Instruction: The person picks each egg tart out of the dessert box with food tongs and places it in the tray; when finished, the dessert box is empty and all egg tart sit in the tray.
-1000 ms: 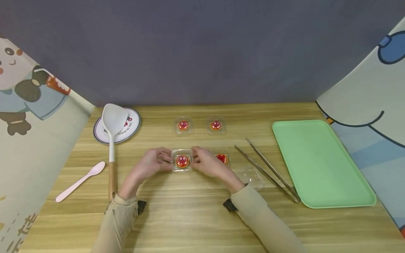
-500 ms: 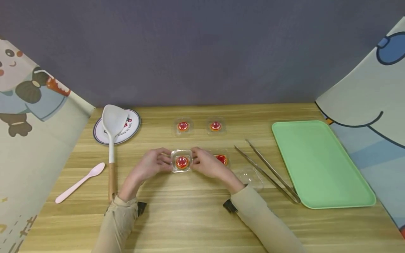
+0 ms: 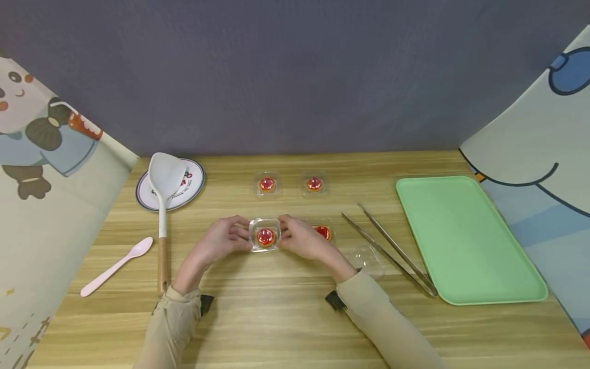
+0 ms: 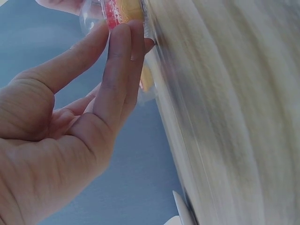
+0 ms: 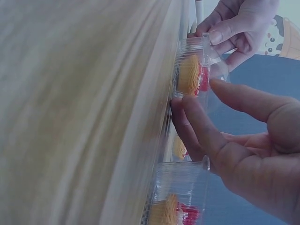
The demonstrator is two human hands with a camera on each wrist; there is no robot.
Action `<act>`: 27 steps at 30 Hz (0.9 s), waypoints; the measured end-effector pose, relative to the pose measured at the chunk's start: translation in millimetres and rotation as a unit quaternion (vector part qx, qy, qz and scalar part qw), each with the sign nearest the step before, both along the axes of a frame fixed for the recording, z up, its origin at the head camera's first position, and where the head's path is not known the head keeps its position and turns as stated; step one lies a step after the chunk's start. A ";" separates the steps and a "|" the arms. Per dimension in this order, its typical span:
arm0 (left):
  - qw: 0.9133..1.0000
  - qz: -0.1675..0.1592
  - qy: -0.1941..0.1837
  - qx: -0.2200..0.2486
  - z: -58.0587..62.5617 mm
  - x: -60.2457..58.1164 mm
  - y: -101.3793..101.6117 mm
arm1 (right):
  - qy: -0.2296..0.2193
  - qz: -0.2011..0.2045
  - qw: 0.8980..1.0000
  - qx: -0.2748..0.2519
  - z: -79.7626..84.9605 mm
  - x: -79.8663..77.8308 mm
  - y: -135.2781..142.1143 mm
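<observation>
In the head view a small clear plastic box [image 3: 256,248] stands at the middle of the table with a red-topped tart [image 3: 266,237] inside. My left hand [image 3: 224,238] holds its left side, and my right hand [image 3: 300,237] holds its right side, with fingertips and thumbs at the edges. A clear dome over the tart shows in the right wrist view, where the tart's ridged yellow base [image 5: 187,77] is visible too. Partly behind my right hand is another box with a red tart [image 3: 323,232]; it has no dome over it in the right wrist view.
Two more boxed tarts [image 3: 267,184] sit farther back. A loose clear lid [image 3: 366,261] lies beside metal tongs [image 3: 392,246], left of a green tray [image 3: 479,241]. At left are a pink spoon [image 3: 117,266], a white turner [image 3: 162,215] and a plate [image 3: 195,179].
</observation>
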State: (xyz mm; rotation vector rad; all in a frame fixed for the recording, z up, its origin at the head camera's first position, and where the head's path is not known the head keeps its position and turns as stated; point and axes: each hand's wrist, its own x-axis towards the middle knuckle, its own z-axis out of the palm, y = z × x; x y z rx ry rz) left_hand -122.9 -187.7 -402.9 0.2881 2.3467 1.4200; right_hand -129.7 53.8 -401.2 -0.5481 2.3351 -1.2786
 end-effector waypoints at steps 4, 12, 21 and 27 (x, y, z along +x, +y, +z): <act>1.000 -0.004 0.001 0.005 -0.7 -1.1 0.0 | -0.004 0.001 1.000 -0.001 0.9 -0.4 1.0; 1.000 0.007 -0.014 0.025 -1.5 0.0 0.0 | -0.011 0.007 1.000 -0.009 -3.0 -3.1 2.5; 1.000 0.009 -0.016 0.026 -1.6 0.7 0.1 | -0.011 0.008 1.000 -0.016 -3.1 -4.0 1.9; 1.000 0.012 -0.004 0.012 -1.3 0.7 0.8 | -0.015 0.011 1.000 -0.023 -3.5 -4.8 2.4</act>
